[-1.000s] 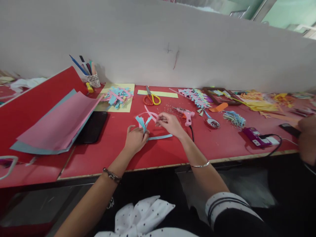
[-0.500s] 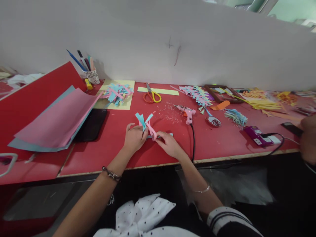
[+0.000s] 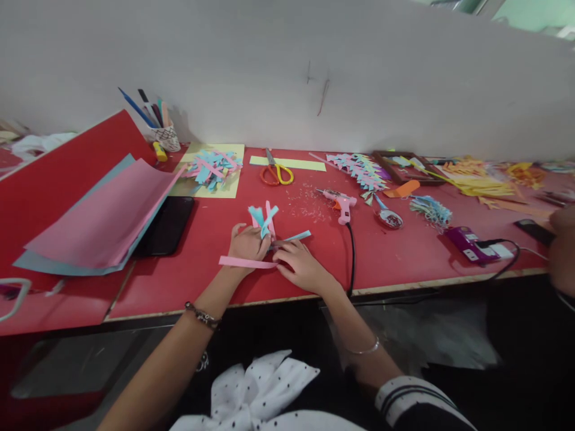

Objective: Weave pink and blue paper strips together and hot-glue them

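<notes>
Over the red tabletop, my left hand [image 3: 248, 246] pinches a bundle of folded blue and pink paper strips [image 3: 265, 221], whose ends stick up past the fingers. My right hand [image 3: 302, 266] is closed close beside it, its fingertips on a pink paper strip [image 3: 245, 262] that stretches leftward across my left wrist. A blue paper strip [image 3: 299, 236] pokes out to the right above my right hand. Where the strips cross between the two hands, the fingers hide them.
Behind my hands lie scissors [image 3: 277, 173] and a pile of cut strips [image 3: 214, 169]. To the right are a pink glue gun [image 3: 342, 205] with its cord running off the table edge, a spoon [image 3: 390, 219] and a purple power socket [image 3: 471, 246]. Another person's hand [image 3: 562, 251] shows at far right.
The pink strip, earlier bunched upright between my hands, now extends flat to the left over my left wrist. My right hand has moved slightly left and down; the blue strip now tilts upward.
</notes>
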Available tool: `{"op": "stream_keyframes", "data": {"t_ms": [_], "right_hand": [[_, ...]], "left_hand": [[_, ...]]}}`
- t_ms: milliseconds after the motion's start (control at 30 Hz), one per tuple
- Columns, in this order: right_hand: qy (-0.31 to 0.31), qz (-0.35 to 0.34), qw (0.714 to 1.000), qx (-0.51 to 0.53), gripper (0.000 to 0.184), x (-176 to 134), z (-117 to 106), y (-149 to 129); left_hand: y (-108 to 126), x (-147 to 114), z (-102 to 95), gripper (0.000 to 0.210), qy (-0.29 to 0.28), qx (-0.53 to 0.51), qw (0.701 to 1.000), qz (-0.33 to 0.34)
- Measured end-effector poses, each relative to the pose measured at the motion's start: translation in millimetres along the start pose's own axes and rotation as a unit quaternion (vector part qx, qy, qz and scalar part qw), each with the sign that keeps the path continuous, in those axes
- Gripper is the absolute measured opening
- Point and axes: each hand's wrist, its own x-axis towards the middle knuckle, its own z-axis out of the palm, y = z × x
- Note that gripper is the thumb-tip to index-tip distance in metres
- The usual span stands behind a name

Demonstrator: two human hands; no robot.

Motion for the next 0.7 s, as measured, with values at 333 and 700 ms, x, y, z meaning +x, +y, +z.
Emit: {"op": "stream_keyframes", "data": {"t_ms": [333, 700], "right_hand": [[0.092, -0.017, 0.989, 0.112, 0.016, -4, 6, 8], [0.162, 0.028, 0.978, 0.132, 0.013, -7, 11, 7]], "left_hand": [[-5, -4, 0.3, 0.034, -0.025, -0.017, 0.999, 0.026], [-14, -9, -8.6, 0.03, -0.035, -0.055, 0.993, 0.097]]}}
